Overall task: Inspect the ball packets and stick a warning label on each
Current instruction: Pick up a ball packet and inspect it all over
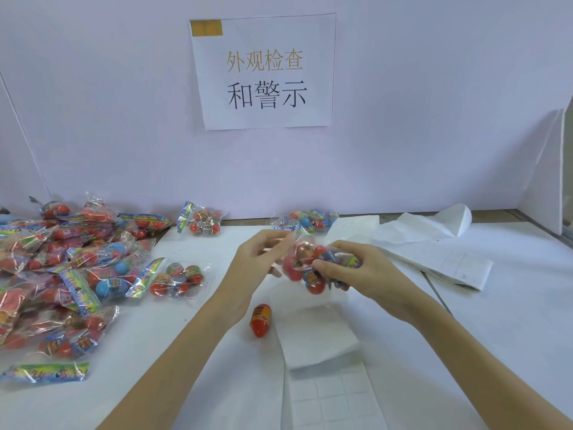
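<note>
Both forearms reach forward — left hand fingers loosely curled, right hand gripping.

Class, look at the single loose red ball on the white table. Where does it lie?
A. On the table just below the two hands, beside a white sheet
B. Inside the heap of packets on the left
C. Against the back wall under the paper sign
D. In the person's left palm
A: the loose red ball lies on the table, below the left hand and right hand, at the left edge of a white sheet.

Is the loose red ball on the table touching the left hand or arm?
Apart. The head view shows bare white table between the red ball and the left hand.
</note>
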Demonstrator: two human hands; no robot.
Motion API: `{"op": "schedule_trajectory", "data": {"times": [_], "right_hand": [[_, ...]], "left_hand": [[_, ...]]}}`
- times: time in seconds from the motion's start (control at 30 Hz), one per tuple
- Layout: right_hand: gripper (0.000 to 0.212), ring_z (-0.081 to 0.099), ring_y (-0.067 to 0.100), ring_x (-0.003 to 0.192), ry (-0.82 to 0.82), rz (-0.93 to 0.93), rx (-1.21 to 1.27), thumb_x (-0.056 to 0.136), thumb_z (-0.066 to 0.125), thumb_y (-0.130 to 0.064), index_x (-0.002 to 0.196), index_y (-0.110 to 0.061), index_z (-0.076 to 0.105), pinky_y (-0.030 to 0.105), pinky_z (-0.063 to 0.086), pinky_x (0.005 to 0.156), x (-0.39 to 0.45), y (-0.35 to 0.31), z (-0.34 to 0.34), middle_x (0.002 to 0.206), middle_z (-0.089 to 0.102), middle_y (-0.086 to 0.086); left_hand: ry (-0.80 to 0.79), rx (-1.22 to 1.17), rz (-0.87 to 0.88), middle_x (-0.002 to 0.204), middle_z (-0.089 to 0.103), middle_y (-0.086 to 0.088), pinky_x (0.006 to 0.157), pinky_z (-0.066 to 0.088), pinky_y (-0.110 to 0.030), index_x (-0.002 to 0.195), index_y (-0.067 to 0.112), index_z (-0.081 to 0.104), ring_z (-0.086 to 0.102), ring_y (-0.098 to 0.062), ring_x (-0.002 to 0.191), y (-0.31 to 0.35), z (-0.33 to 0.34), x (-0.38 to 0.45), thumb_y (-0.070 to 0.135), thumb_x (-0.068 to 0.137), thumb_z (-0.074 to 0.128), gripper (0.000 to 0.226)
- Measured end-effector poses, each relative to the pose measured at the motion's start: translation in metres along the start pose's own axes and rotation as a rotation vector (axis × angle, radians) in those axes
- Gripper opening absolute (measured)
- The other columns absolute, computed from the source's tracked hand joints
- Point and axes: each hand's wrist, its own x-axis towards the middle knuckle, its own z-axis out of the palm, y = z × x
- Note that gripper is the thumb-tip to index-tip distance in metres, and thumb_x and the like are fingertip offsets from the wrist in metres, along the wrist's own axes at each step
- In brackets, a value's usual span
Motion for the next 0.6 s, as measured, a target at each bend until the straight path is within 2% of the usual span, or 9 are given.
{"op": "schedule_trajectory", "data": {"times": [0.07, 0.13, 0.2, 0.27, 0.37, 0.43, 0.5, 0.6], "right_hand": [[0.012, 0.053, 0.012, 0.064, -0.037, -0.004, -0.013, 0.087, 0.079, -0.048, 0.084, -0.037, 0.079, 0.02, 0.044, 0.059, -0.0022, -0.0011, 0.0005, 0.071, 0.067, -0.007], [0.032, 0.051, 0.01, 0.061, -0.007, 0.03, -0.004, 0.088, 0.067, -0.058, 0.075, -0.03, 0.077, 0.02, 0.044, 0.06, -0.001, -0.0032, 0.0025, 0.068, 0.065, -0.009], [0.049, 0.048, 0.012, 0.058, 0.06, 0.065, -0.021, 0.097, 0.056, -0.058, 0.064, -0.023, 0.066, 0.02, 0.044, 0.062, 0.001, -0.0042, 0.0019, 0.064, 0.06, -0.008], [0.053, 0.047, 0.013, 0.057, 0.091, 0.077, -0.087, 0.102, 0.049, -0.056, 0.067, -0.017, 0.061, 0.019, 0.043, 0.063, 0.0014, -0.0042, 0.0002, 0.064, 0.056, -0.008], [0.06, 0.049, 0.017, 0.065, 0.06, 0.094, -0.093, 0.105, 0.046, -0.053, 0.087, -0.001, 0.07, 0.027, 0.045, 0.072, 0.0029, -0.0023, 0.0002, 0.074, 0.062, -0.004], [0.057, 0.054, 0.02, 0.071, 0.054, 0.109, -0.031, 0.107, 0.045, -0.048, 0.096, -0.001, 0.075, 0.029, 0.046, 0.07, 0.0034, -0.0026, 0.0037, 0.081, 0.069, 0.002], [0.047, 0.062, 0.016, 0.072, 0.04, 0.105, 0.017, 0.107, 0.047, -0.047, 0.095, -0.012, 0.076, 0.024, 0.048, 0.063, 0.0018, -0.004, 0.0062, 0.083, 0.075, 0.002], [0.033, 0.074, 0.015, 0.082, -0.078, 0.088, -0.049, 0.107, 0.054, -0.04, 0.108, -0.012, 0.072, 0.02, 0.049, 0.061, -0.0004, -0.0011, 0.006, 0.095, 0.08, 0.001]], "left_hand": [[-0.017, 0.067, 0.032, 0.094, 0.074, -0.002, 0.073, 0.054, -0.031, 0.104, 0.014, 0.078, 0.063, -0.016, 0.082, -0.0023, 0.003, -0.0014, 0.03, 0.097, 0.071, 0.019], [0.031, 0.025, 0.036, 0.09, 0.073, -0.003, 0.074, 0.054, -0.028, 0.096, 0.012, 0.078, 0.063, -0.016, 0.081, -0.0038, 0.0032, -0.0016, 0.025, 0.095, 0.074, 0.014], [0.034, -0.052, 0.004, 0.09, 0.073, -0.005, 0.071, 0.054, -0.023, 0.094, 0.011, 0.078, 0.064, -0.014, 0.08, -0.0026, 0.0008, -0.0018, 0.025, 0.091, 0.076, 0.014], [0.005, -0.154, -0.049, 0.089, 0.072, -0.005, 0.067, 0.053, -0.02, 0.089, 0.013, 0.079, 0.062, -0.013, 0.075, -0.0014, -0.0019, -0.0018, 0.029, 0.085, 0.079, 0.016], [0.024, -0.232, -0.081, 0.09, 0.073, -0.004, 0.066, 0.053, -0.018, 0.091, 0.012, 0.079, 0.063, -0.011, 0.071, -0.0005, -0.002, -0.0009, 0.03, 0.081, 0.081, 0.02], [0.077, -0.24, -0.074, 0.09, 0.074, -0.005, 0.066, 0.053, -0.017, 0.095, 0.007, 0.079, 0.064, -0.011, 0.071, -0.0013, 0.0014, -0.0006, 0.028, 0.083, 0.081, 0.024], [0.158, -0.21, -0.045, 0.088, 0.072, -0.006, 0.069, 0.054, -0.018, 0.094, 0.005, 0.078, 0.062, -0.014, 0.073, -0.0037, 0.0033, -0.0004, 0.026, 0.087, 0.081, 0.023], [0.255, -0.193, 0.008, 0.087, 0.072, -0.008, 0.08, 0.055, -0.024, 0.097, 0.006, 0.079, 0.062, -0.015, 0.078, -0.0073, -0.0003, 0.0015, 0.028, 0.09, 0.079, 0.023]]}}
